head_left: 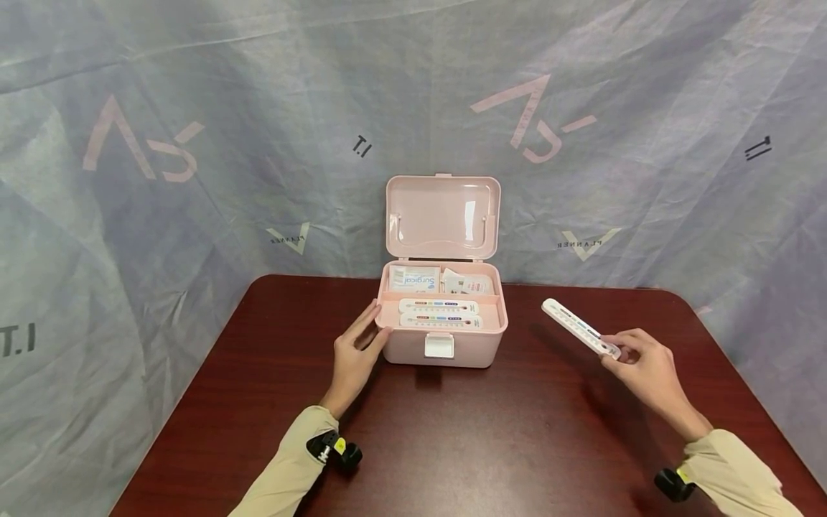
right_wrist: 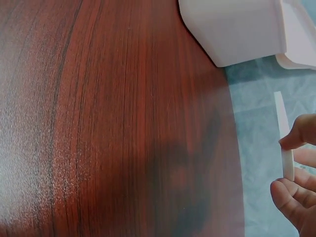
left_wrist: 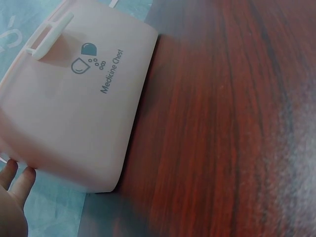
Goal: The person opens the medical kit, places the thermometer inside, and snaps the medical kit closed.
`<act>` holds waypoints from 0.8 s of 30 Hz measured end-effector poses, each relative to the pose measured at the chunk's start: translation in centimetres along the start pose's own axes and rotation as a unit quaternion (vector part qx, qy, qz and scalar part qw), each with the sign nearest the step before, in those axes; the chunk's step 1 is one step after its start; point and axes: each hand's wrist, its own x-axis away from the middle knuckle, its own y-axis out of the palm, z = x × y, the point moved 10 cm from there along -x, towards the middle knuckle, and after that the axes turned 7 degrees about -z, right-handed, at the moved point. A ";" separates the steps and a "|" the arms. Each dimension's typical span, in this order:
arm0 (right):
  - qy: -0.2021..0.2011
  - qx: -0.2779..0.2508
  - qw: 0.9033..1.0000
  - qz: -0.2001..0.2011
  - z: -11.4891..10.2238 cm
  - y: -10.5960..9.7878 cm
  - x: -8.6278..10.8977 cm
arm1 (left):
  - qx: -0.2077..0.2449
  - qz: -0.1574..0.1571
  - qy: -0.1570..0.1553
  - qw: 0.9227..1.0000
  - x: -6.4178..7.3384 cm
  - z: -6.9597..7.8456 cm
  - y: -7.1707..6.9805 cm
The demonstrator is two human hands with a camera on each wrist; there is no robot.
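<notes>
A pink medicine chest [head_left: 403, 350] stands on the table with its lid [head_left: 433, 215] raised. Two flat white thermometers, one in front [head_left: 426, 322] and one behind [head_left: 446, 306], lie side by side in its front compartment. My left hand [head_left: 354, 353] touches the chest's left side, fingers extended; the left wrist view shows fingertips against the pink wall [left_wrist: 54, 123]. Off to the right of the chest, my right hand [head_left: 649, 370] pinches one end of another white thermometer [head_left: 571, 322] between thumb and fingers. It is held above the table, its far end slanting up-left, and appears edge-on in the right wrist view.
Behind a divider, the chest's rear compartments hold a packet marked Surgical [head_left: 416, 278] and some small white packets [head_left: 466, 283]. A white clasp [head_left: 439, 346] sits on the front. The dark red wooden table [head_left: 491, 445] meets a grey cloth backdrop [head_left: 323, 187] behind.
</notes>
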 end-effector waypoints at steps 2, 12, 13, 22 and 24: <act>-0.001 -0.001 1.000 -0.002 -0.1 0.1 -0.1 | -0.005 0.000 -0.002 1.000 0.0 0.0 0.0; -0.012 0.002 1.000 -0.002 -0.3 0.2 -0.2 | -0.010 -0.001 -0.010 1.000 -0.1 -0.1 0.0; -0.016 0.002 1.000 -0.003 -0.5 0.3 -0.2 | -0.010 -0.001 -0.010 1.000 -0.1 -0.1 0.0; -0.029 -0.002 0.999 -0.013 -1.4 0.4 -0.4 | -0.007 0.001 -0.008 1.000 -0.1 -0.1 -0.1; -0.030 -0.002 0.999 -0.015 -1.6 0.5 -0.4 | -0.008 0.001 -0.008 1.000 0.0 -0.1 -0.1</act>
